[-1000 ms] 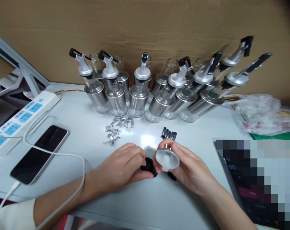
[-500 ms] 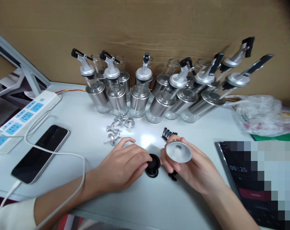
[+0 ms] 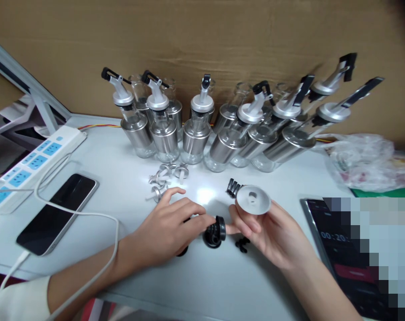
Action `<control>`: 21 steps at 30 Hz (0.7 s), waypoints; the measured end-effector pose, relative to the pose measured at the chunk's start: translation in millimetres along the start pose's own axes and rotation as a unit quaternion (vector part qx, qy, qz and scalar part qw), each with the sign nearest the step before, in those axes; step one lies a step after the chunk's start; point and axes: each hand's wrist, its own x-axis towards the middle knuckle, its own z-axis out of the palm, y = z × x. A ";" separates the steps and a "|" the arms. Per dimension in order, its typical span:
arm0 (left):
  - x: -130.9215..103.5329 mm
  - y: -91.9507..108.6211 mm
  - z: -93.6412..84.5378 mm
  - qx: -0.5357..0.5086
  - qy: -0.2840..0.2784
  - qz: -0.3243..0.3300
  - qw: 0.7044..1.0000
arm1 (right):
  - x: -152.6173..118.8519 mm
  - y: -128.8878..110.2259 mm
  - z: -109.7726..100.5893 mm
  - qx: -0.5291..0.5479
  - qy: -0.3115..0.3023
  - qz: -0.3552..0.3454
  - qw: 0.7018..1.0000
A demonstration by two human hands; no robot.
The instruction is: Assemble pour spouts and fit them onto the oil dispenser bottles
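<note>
Silver cap (image 3: pixel 253 200), hollow side up.

The right hand (image 3: pixel 267 234) holds a silver cap (image 3: pixel 254 199) above the counter (image 3: pixel 252 285), near black rings (image 3: pixel 215 232)

My left hand (image 3: pixel 172 225) partly hid a black part (image 3: pixel 182 252); the silver cap (image 3: pixel 253 200) covered some of my right hand (image 3: pixel 269 236). Front bottles (image 3: pixel 196 138) partly obscured rear bottles (image 3: pixel 175 109), coarse blocks masked much of the dark screen (image 3: pixel 339 249), and the right edge cut off the plastic bag (image 3: pixel 369 156).
</note>
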 end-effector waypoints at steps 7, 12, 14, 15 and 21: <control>0.6 3.0 -0.2 -0.004 0.026 0.000 1.000 | 0.6 2.0 -1.4 -0.046 0.026 -0.013 0.999; -0.6 2.5 1.6 0.002 0.005 0.003 1.000 | -0.4 5.5 -0.5 -0.069 0.008 -0.039 0.997; -0.1 2.5 2.0 0.005 0.008 0.004 1.000 | 0.1 6.6 -2.1 -0.097 0.011 -0.046 0.994; 0.3 2.6 1.9 0.005 0.011 0.003 1.000 | 0.7 6.9 -3.4 -0.117 0.021 -0.052 0.992; 1.9 4.0 0.0 -0.006 0.046 -0.007 0.999 | 4.5 7.8 -12.5 -0.214 0.095 -0.085 0.969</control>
